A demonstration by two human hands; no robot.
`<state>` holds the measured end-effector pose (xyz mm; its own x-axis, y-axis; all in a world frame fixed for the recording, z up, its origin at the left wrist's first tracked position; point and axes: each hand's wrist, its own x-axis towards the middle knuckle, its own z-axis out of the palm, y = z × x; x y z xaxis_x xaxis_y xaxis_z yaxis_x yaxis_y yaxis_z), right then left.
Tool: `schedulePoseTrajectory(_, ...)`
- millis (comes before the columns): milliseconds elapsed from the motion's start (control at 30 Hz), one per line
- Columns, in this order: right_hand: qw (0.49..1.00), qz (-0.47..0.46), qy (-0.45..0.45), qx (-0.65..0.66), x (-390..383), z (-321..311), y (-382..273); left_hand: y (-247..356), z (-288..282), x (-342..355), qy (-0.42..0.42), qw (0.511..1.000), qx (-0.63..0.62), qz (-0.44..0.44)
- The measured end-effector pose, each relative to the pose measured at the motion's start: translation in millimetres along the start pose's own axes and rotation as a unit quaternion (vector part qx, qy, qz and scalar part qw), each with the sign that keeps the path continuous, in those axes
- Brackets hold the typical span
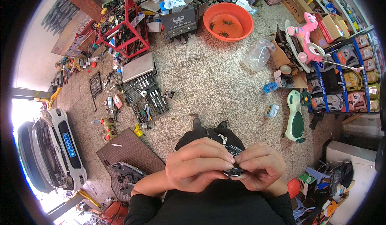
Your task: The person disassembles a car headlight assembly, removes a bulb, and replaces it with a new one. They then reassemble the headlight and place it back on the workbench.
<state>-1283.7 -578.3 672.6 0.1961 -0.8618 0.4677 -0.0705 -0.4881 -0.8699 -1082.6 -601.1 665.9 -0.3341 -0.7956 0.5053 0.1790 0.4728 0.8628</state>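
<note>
Close in front of my chest, both hands meet around a small black part [234,172] with a shiny rim. Its kind is too covered by fingers to tell. My left hand [198,164] pinches it from the left between thumb and fingertips. From the other side, my right hand [261,164] grips it with thumb and bent fingers. The two sets of fingertips nearly touch above it. Below on the floor, left of my legs, lies a quilted brown mat [134,150] with a dark car part [128,173] on it.
An opened socket tool case [146,94] and a red tool rack [128,36] stand ahead left. An orange basin [228,38] holds crab-like creatures. At right are a green ride-on toy [295,118], a blue-capped jug [272,111] and shelves [354,84]. A white car [60,148] is at far left.
</note>
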Motion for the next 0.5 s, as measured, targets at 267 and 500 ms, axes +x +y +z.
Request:
schedulePoseTrajectory(267,1.000,-0.001,0.006,-0.013,-3.5,-0.1,0.1,0.8,0.2,-0.1,0.005,1.000,-0.016,-0.019)
schedulePoseTrajectory(500,1.000,-0.013,0.016,0.004,-4.5,2.3,1.6,0.4,0.9,-2.3,0.009,1.000,-0.020,-0.017)
